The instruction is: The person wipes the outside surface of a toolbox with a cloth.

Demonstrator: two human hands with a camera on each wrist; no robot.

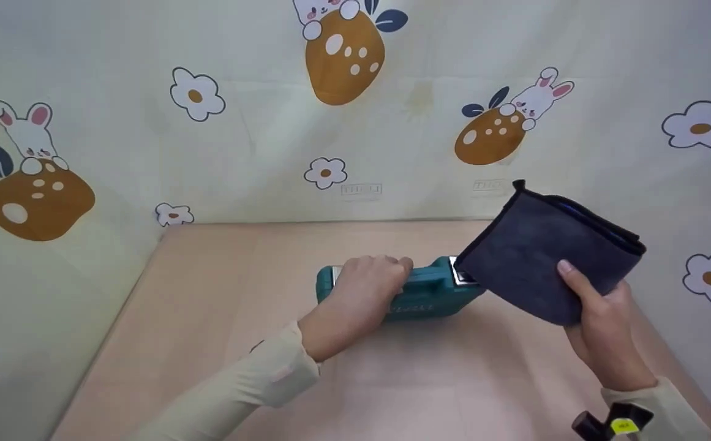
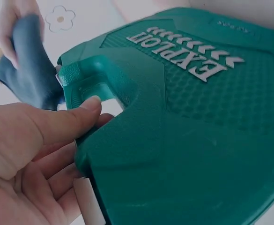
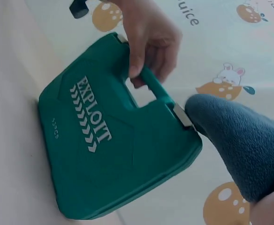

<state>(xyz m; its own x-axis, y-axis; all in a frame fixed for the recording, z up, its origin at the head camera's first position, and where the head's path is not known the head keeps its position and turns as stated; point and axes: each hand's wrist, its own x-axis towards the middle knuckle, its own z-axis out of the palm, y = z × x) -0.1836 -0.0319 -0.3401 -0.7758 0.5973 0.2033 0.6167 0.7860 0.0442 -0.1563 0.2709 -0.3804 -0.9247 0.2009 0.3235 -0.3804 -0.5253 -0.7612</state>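
A green plastic tool case (image 3: 122, 140) marked EXPLOIT stands on edge on the table, handle up. My left hand (image 1: 370, 288) grips its handle, the fingers curled round it in the left wrist view. Beside the handle sits a silver latch (image 3: 182, 115) at the case's right end. My right hand (image 1: 606, 331) holds a folded dark grey-blue cloth (image 1: 539, 263) with black edging, thumb on the near face. One corner of the cloth touches or overlaps that latch; the exact contact is hidden in the head view. Another pale latch (image 2: 88, 201) lies below the left fingers.
The case stands on a pale pinkish table (image 1: 220, 355). Behind it hangs a light curtain-like backdrop (image 1: 257, 153) printed with rabbits, orange fruit and flowers. A black device with a yellow label (image 1: 623, 425) is strapped at the right wrist.
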